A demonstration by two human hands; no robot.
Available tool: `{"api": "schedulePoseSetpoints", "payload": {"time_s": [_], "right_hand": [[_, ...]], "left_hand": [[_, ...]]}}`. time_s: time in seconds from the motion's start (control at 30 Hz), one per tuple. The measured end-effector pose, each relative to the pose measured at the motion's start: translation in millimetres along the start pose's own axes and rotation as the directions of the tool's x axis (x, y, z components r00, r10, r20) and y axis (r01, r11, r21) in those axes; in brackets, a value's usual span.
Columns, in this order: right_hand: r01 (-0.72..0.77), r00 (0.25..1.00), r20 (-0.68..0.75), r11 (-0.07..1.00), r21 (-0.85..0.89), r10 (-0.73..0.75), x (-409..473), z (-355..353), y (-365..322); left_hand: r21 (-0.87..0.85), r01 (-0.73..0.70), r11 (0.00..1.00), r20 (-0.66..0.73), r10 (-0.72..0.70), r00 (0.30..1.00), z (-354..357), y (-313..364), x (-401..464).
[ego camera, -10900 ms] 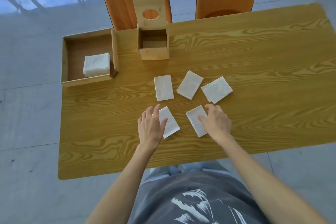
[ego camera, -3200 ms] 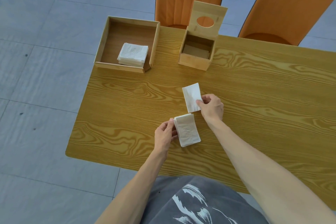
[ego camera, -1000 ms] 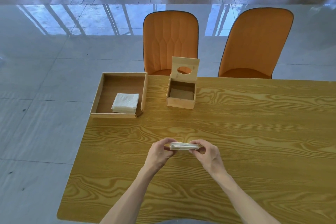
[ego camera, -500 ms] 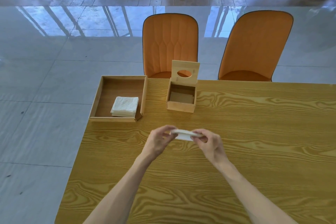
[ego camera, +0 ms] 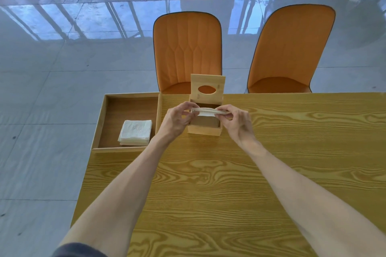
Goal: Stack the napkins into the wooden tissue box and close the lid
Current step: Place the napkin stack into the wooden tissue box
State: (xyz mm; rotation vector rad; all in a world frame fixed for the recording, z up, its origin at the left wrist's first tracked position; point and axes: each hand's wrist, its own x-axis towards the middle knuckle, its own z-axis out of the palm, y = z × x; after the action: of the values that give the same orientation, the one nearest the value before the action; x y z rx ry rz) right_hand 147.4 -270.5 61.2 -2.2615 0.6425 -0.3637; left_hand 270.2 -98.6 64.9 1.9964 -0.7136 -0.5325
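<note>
1. Floor tiles [ego camera: 41,89], grey and shiny, fill the far left of my view, beyond the table's left edge.
2. At the far left corner of the table [ego camera: 229,194] I see a shallow wooden tray [ego camera: 100,125], partly overhanging the edge, with a spare pile of white napkins [ego camera: 135,132] lying flat in its near right part.
3. Just right of the tray, my left hand [ego camera: 175,120] is up off the table, thumb and fingers pinched on the left end of a stack of napkins [ego camera: 206,111].
4. The stack hangs level, held by both hands over the open top of the wooden tissue box [ego camera: 203,129]; I cannot tell whether it touches the box rim.
5. The box stands near the far edge of the table, just right of the tray, and what I can see of its inside looks bare.
6. Its lid [ego camera: 207,88] stands upright at the far side of the box, with an oval hole through it.
7. My right hand [ego camera: 235,122] is clamped on the right end of the stack, fingers curled over the top.
8. Behind the table stand two orange chairs, one [ego camera: 187,48] directly beyond the box and the other [ego camera: 292,48] further right.
</note>
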Motion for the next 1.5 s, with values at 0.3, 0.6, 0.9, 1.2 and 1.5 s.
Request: {"api": "schedulePoseSetpoints", "payload": {"time_s": [0.3, 0.6, 0.9, 1.2, 1.5], "right_hand": [[-0.037, 0.997, 0.072, 0.999, 0.028, 0.035, 3.5, 13.1, 4.6], [-0.130, 0.982, 0.125, 0.988, -0.079, 0.139, 9.2, 20.1, 15.9], [-0.227, 0.974, -0.062, 0.933, -0.278, 0.218, 17.0, 39.5, 3.9], [-0.276, 0.960, -0.100, 0.936, -0.217, 0.260, 23.2, 38.4, 3.7], [-0.012, 0.992, -0.127, 0.995, -0.101, -0.001, 6.4, 51.5, -48.2]], "left_hand": [[-0.057, 0.068, 0.996, -0.035, -0.070, 0.997, 3.2, -20.4, -1.2], [0.102, 0.152, 0.983, -0.141, -0.137, 0.980, 16.7, -21.8, 12.9], [0.280, 0.291, 0.915, -0.239, -0.228, 0.944, 26.8, -27.6, 27.0], [0.228, 0.306, 0.924, -0.365, -0.210, 0.907, 33.8, -21.0, 29.7], [0.218, 0.322, 0.921, -0.449, -0.198, 0.871, -21.6, -45.8, -0.8]]}}
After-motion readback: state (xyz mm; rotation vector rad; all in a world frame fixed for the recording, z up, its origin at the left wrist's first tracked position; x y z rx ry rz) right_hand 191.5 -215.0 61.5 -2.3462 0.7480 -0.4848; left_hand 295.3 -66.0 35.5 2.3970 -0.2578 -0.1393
